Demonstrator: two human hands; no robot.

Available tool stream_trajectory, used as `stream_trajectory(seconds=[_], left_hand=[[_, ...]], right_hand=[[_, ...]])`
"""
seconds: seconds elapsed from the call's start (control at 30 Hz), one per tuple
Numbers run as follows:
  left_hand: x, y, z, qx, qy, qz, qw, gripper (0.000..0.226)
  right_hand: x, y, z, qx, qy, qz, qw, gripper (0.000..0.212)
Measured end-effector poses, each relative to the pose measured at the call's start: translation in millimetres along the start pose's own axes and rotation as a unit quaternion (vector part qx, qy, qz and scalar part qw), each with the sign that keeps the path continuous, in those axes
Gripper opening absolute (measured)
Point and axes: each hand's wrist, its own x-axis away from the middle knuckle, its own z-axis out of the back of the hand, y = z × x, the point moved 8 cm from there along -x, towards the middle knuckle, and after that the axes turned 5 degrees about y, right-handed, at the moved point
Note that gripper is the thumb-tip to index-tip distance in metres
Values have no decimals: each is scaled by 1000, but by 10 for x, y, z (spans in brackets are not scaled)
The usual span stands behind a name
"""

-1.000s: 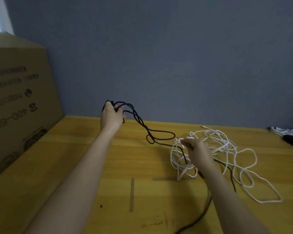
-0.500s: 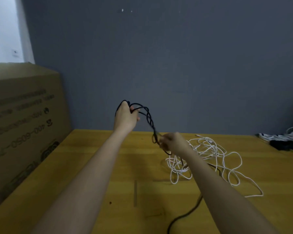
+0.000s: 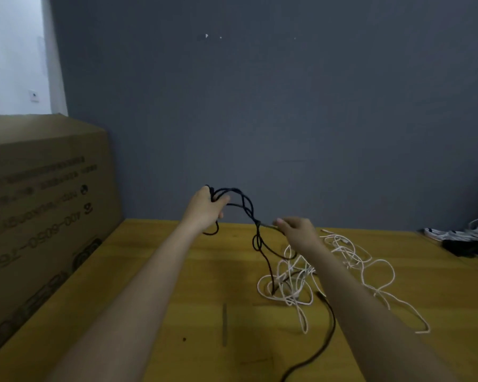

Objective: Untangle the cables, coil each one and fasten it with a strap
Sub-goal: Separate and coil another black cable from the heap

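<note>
Left hand (image 3: 207, 206) raised above the desk (image 3: 149, 271), grip curled round several loops of black cable (image 3: 243, 205). Right hand (image 3: 297, 232) pinches the same cable lower, at a twisted spot. Black cable drops into the white cable (image 3: 351, 260) tangle lying on the desk, then trails toward the near edge. Cardboard box (image 3: 44, 202) far left, more cables (image 3: 464, 237) far right, grey wall (image 3: 260, 106) behind.

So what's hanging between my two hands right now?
In the head view, twisted loops of the black cable span from your left hand to your right hand, then drop into the white cable tangle on the table.
</note>
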Motion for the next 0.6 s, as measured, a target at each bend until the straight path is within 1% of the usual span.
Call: stream_trajectory(seconds=[0.07, 0.1, 0.13, 0.17, 0.2, 0.23, 0.27, 0.3, 0.37, 0.4, 0.47, 0.53, 0.6], left_hand=[[38, -74, -7, 8, -3, 1, 1000, 29], [52, -103, -20, 14, -6, 5, 1000, 29], [68, -122, -37, 21, -12, 10, 1000, 29], [85, -130, -60, 27, -20, 12, 999, 30], [103, -132, -85, 29, -29, 13, 999, 29], [124, -125, -110, 30, -38, 12, 999, 29], [147, -118, -134, 30, -50, 12, 998, 28], [179, -104, -155, 30, -66, 11, 997, 28], [246, -84, -187, 40, -100, 2, 994, 29], [278, -70, -188, 44, -112, -9, 993, 31], [350, -38, -169, 38, -124, -41, 991, 31], [424, -17, -142, 41, -132, -64, 988, 22], [477, -35, -128, 58, -142, -67, 986, 18]], right_hand=[[97, -78, 30, 28, 43, 48, 998, 25], [147, -173, 20, 15, 50, 82, 995, 25], [214, -297, -19, -18, 42, 114, 992, 27], [288, -425, -98, -55, 12, 138, 989, 29], [356, -550, -172, -66, -13, 166, 984, 33], [403, -652, -230, -44, -17, 202, 978, 35], [434, -720, -268, -14, -3, 233, 972, 36], [422, -728, -274, -11, 17, 241, 970, 33], [390, -675, -222, -108, 22, 183, 977, 20], [365, -635, -205, -151, 16, 159, 976, 18], [328, -560, -156, -177, 4, 140, 974, 18], [321, -508, -157, -178, -39, 129, 975, 18], [380, -463, -213, -190, -114, 101, 970, 19]])
